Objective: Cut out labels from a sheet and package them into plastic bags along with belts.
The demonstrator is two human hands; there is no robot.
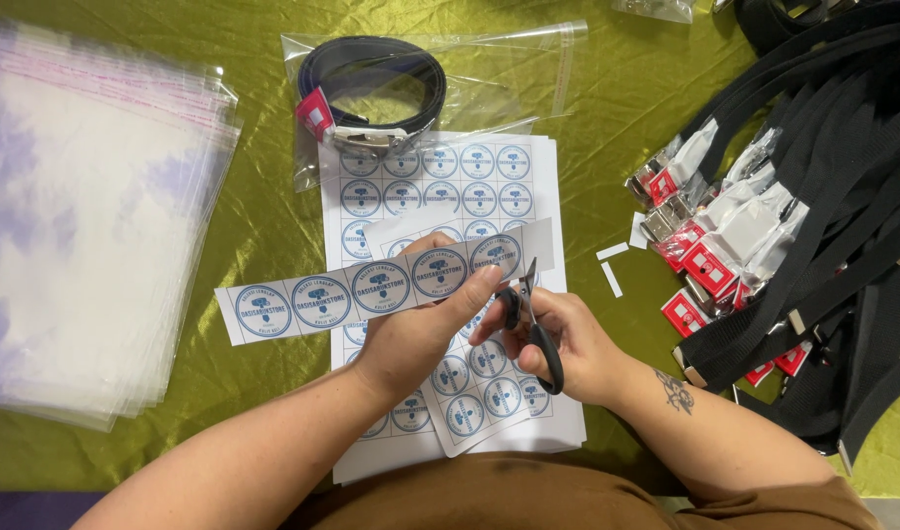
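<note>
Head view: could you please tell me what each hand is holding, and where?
The left hand pinches the strip of round stickers near its right end. The right hand holds the scissors by their black handle loops.

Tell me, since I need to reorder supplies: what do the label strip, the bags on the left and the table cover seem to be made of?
The label strip in the left hand looks like thin white printed paper, matte; it bends slightly. The stacked bags look like clear glossy plastic film, showing glare and see-through edges. The table cover seems a satin-like green fabric, going by its sheen and creases.
</note>
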